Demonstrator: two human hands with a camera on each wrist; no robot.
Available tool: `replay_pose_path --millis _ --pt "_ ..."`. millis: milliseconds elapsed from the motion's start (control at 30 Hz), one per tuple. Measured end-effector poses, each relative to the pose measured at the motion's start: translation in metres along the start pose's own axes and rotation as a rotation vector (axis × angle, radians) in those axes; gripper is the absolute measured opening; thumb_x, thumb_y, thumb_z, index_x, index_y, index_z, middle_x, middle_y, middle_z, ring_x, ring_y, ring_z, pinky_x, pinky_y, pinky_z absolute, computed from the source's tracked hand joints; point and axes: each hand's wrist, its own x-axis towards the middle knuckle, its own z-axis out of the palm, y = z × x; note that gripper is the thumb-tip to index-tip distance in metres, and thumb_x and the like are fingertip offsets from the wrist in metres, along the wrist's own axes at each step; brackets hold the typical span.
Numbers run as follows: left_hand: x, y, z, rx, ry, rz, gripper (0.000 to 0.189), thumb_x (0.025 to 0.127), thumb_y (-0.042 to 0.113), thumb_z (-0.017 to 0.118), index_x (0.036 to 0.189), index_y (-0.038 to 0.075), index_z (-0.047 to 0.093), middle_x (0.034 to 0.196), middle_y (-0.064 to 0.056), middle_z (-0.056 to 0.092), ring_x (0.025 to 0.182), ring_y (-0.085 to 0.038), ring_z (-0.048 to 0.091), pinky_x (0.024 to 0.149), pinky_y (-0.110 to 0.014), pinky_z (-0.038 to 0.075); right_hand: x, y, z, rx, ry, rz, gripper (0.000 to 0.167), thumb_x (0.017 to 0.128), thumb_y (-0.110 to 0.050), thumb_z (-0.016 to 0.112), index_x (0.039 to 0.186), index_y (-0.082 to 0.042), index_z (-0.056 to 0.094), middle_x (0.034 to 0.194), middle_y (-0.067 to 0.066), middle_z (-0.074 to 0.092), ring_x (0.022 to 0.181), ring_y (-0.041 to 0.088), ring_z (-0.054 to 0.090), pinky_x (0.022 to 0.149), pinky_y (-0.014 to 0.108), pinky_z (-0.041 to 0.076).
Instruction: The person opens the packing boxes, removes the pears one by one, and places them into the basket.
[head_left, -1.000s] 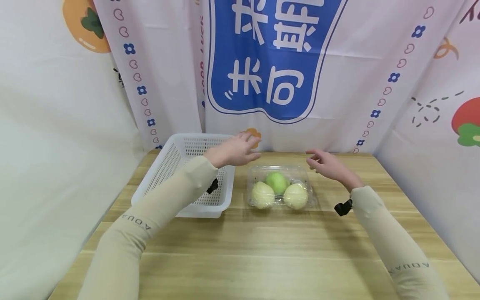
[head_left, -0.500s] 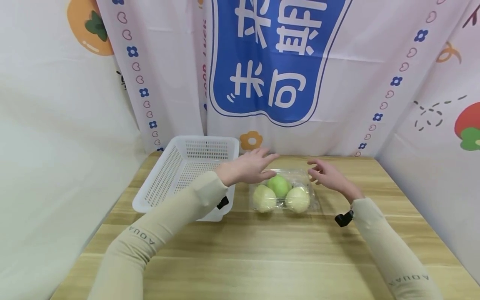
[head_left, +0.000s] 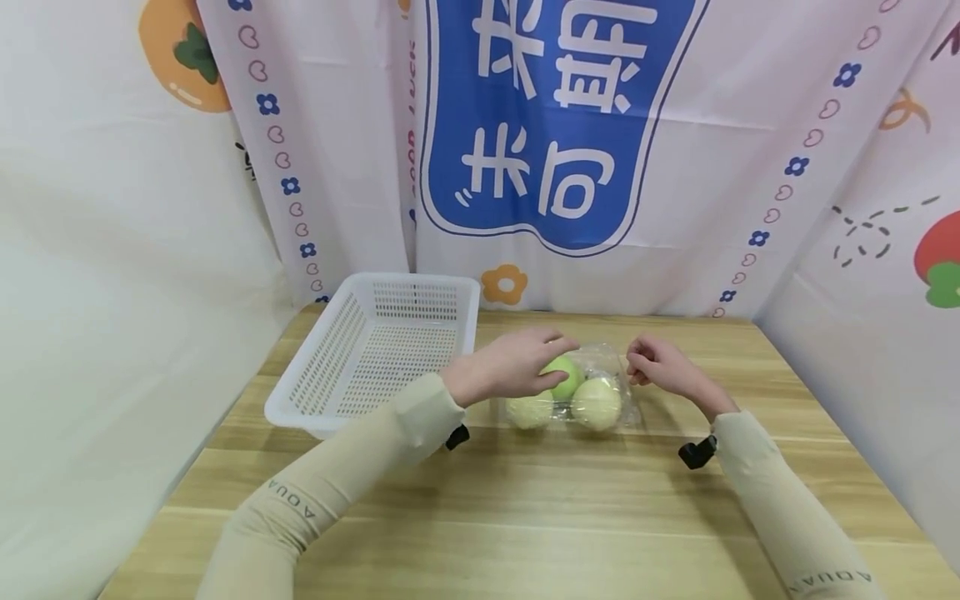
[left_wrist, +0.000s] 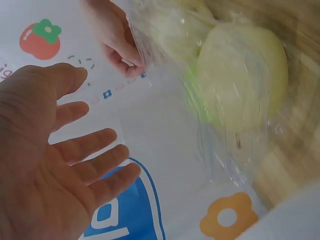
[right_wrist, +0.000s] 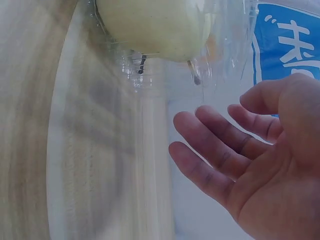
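Note:
A clear plastic clamshell box (head_left: 604, 358) sits on the table, with pale yellow pears and one green fruit (head_left: 567, 379) inside. One pear (head_left: 596, 405) is at the box's front right, another (head_left: 529, 412) at its front left. My left hand (head_left: 517, 364), fingers extended, is above the box's left side and hides part of it. In the left wrist view that palm faces the box, apart from it. Close to the box's right edge is my right hand (head_left: 663, 365), its fingers loosely bent. The right wrist view shows nothing between those fingers, with a pear (right_wrist: 155, 25) beyond them.
A white perforated plastic basket (head_left: 279, 407) stands left of the box, partly behind my left sleeve (head_left: 360, 450). Printed cloth (head_left: 675, 275) hangs behind the wooden table (head_left: 525, 517) and along both its sides.
My left hand has moved right and toward me, from beside the basket to above the box. My right hand has come slightly lower at the box's right edge, its fingers more bent.

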Motion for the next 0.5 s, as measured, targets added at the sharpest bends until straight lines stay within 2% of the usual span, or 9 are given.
replay_pose_path --millis 200,300,500 --pt "-0.003 0.011 0.012 0.032 0.079 0.046 0.045 0.099 0.033 0.054 0.141 0.017 0.051 0.136 -0.004 0.061 0.123 -0.019 0.060 0.102 -0.035 0.052 0.000 0.002 0.001 0.157 -0.043 0.037 0.031 0.104 -0.019 0.047 0.118 0.009 0.047 0.100 0.027 0.065 0.086 0.032 0.070 0.080 0.047 0.061" --pt "-0.003 0.015 0.019 0.054 0.101 0.063 0.043 0.099 0.032 0.055 0.138 0.017 0.054 0.134 -0.004 0.062 0.121 -0.019 0.061 0.101 -0.034 0.053 -0.001 0.002 0.002 0.190 -0.060 0.056 0.034 0.103 -0.018 0.048 0.124 0.008 0.042 0.103 0.025 0.064 0.087 0.030 0.070 0.082 0.048 0.061" --pt "0.000 0.023 0.032 0.040 0.089 0.080 0.042 0.098 0.029 0.057 0.138 0.015 0.054 0.134 -0.004 0.061 0.118 -0.019 0.062 0.098 -0.033 0.054 -0.002 0.004 0.001 0.210 -0.096 0.099 0.038 0.102 -0.019 0.048 0.131 0.006 0.041 0.103 0.018 0.062 0.087 0.021 0.067 0.082 0.044 0.061"
